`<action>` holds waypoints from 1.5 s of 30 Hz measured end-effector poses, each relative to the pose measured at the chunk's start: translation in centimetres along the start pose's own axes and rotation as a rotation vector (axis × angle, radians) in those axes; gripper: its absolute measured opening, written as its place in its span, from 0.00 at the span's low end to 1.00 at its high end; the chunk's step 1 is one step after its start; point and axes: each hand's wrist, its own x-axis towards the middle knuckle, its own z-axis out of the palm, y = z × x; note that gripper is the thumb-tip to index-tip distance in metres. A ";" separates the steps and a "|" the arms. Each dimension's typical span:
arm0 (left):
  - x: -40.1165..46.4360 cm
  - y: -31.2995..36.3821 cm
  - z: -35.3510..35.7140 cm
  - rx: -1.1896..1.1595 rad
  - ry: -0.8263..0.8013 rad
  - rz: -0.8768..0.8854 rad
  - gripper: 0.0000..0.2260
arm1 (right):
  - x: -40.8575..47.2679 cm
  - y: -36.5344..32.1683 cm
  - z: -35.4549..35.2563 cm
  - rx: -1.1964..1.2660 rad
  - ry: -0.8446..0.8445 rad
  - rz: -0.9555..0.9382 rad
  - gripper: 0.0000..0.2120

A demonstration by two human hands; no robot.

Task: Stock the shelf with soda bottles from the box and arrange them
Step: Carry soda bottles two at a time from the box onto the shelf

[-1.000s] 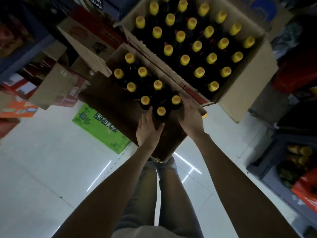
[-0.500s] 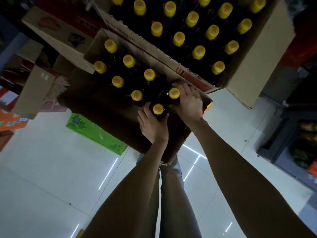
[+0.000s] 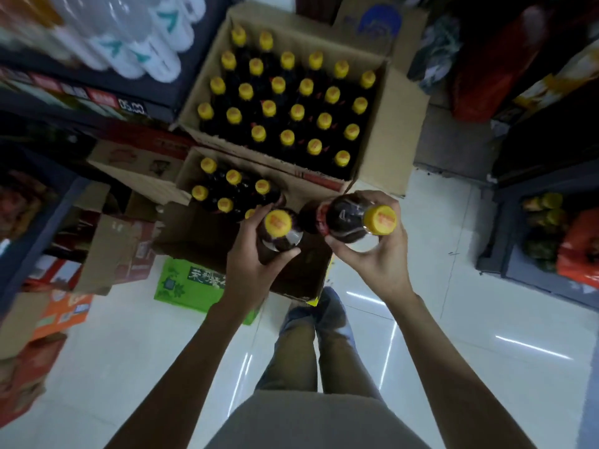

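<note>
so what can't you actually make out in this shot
- Head view: the shelf at top left is motion-blurred; its price tags are unreadable.
- The left hand and its bottle cover part of the near box, so the count left inside is unclear.
- The label on the right hand's bottle is too dark to read.
- Goods at the right edge are cut off.

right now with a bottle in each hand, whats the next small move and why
Probably turn and carry both to the shelf. The left hand grips one bottle and the right hand grips another bottle, both already lifted clear of the near box, so neither hand can take more.
</note>
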 end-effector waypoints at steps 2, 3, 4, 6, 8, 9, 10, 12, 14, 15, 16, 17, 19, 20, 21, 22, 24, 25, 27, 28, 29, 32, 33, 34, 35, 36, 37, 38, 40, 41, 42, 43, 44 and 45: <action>0.4 2.0 -0.2 -0.064 -0.081 0.053 0.28 | -1.6 -0.7 -1.5 0.117 0.061 0.112 0.29; 0.6 2.9 0.0 -0.095 -0.126 0.064 0.28 | -2.3 -1.0 -2.3 0.150 0.100 0.141 0.28; 0.9 3.8 0.3 -0.124 -0.172 0.058 0.28 | -3.0 -1.3 -3.1 0.169 0.140 0.160 0.28; 1.3 5.6 1.5 -0.214 -0.279 0.003 0.28 | -4.2 -1.6 -4.9 0.203 0.202 0.217 0.29; 1.6 7.4 3.2 -0.331 -0.374 -0.071 0.30 | -5.8 -1.3 -6.8 0.255 0.244 0.305 0.31; 1.7 8.1 4.3 -0.364 -0.400 -0.087 0.32 | -6.6 -1.0 -7.8 0.274 0.256 0.337 0.30; 1.8 8.7 5.5 -0.379 -0.417 -0.080 0.34 | -7.5 -0.6 -8.9 0.285 0.263 0.363 0.29; 1.4 9.8 8.1 -0.385 -0.463 -0.052 0.36 | -9.5 0.2 -11.0 0.297 0.292 0.392 0.26; 0.4 11.4 10.9 -0.391 -0.540 -0.041 0.31 | -11.5 0.9 -13.4 0.309 0.354 0.397 0.25; -0.3 12.3 12.4 -0.392 -0.586 -0.038 0.28 | -12.6 1.2 -14.6 0.318 0.388 0.400 0.25; -1.1 13.2 13.9 -0.397 -0.630 -0.039 0.27 | -13.8 1.5 -15.8 0.329 0.427 0.403 0.24; -2.1 14.0 15.4 -0.402 -0.677 -0.043 0.29 | -15.0 1.7 -17.1 0.344 0.466 0.407 0.24; -4.3 15.7 18.6 -0.396 -0.776 -0.051 0.32 | -17.5 2.1 -20.0 0.393 0.532 0.409 0.23; -5.5 16.6 20.3 -0.390 -0.818 -0.047 0.32 | -18.7 2.3 -21.7 0.408 0.560 0.403 0.23; -6.8 17.4 22.0 -0.380 -0.857 -0.041 0.31 | -20.0 2.6 -23.4 0.417 0.585 0.399 0.23; -8.3 18.0 23.7 -0.359 -0.883 -0.035 0.29 | -21.3 2.8 -25.2 0.430 0.607 0.395 0.23; -11.5 19.7 27.3 -0.324 -0.891 -0.028 0.19 | -24.0 3.3 -29.2 0.446 0.637 0.390 0.23; -13.2 20.6 29.3 -0.306 -0.868 -0.025 0.14 | -25.4 3.5 -31.4 0.447 0.649 0.393 0.24; -16.5 22.6 33.0 -0.285 -0.818 0.000 0.09 | -28.1 3.7 -36.0 0.446 0.665 0.394 0.25; -18.1 23.7 34.7 -0.279 -0.803 -0.007 0.09 | -29.5 3.8 -38.3 0.448 0.670 0.398 0.26; -19.6 24.9 36.3 -0.275 -0.796 -0.009 0.11 | -30.8 3.9 -40.6 0.445 0.678 0.405 0.25; -22.7 27.9 41.2 -0.301 -0.816 0.004 0.13 | -33.6 4.5 -47.1 0.442 0.695 0.399 0.20; -23.7 29.2 43.0 -0.314 -0.825 0.008 0.13 | -34.4 4.8 -49.5 0.435 0.703 0.386 0.19; -24.5 30.4 44.7 -0.324 -0.825 0.021 0.13 | -35.0 5.1 -51.7 0.426 0.712 0.372 0.18; -25.1 31.7 46.3 -0.335 -0.822 0.038 0.13 | -35.3 5.3 -53.9 0.419 0.717 0.356 0.17; -25.6 33.0 48.0 -0.348 -0.821 0.061 0.14 | -35.5 5.7 -56.2 0.401 0.720 0.339 0.17; -25.9 34.3 49.8 -0.356 -0.822 0.086 0.15 | -35.5 6.1 -58.4 0.389 0.719 0.311 0.18; -26.1 35.5 51.5 -0.366 -0.824 0.110 0.14 | -35.4 6.5 -60.6 0.374 0.716 0.281 0.18; -26.3 37.8 55.0 -0.384 -0.838 0.151 0.13 | -34.8 7.5 -65.0 0.322 0.712 0.221 0.19; -26.3 38.9 56.8 -0.393 -0.849 0.174 0.13 | -34.4 8.0 -67.2 0.295 0.710 0.199 0.19; -26.3 40.1 58.6 -0.406 -0.863 0.205 0.13 | -33.9 8.5 -69.4 0.268 0.706 0.180 0.19; -26.1 41.3 60.4 -0.424 -0.875 0.241 0.15 | -33.3 8.9 -71.6 0.241 0.702 0.155 0.18; -26.0 42.8 62.1 -0.447 -0.881 0.267 0.18 | -32.6 9.3 -73.9 0.215 0.700 0.139 0.18; -25.9 44.4 63.8 -0.466 -0.877 0.286 0.22 | -31.9 9.5 -76.1 0.195 0.698 0.131 0.17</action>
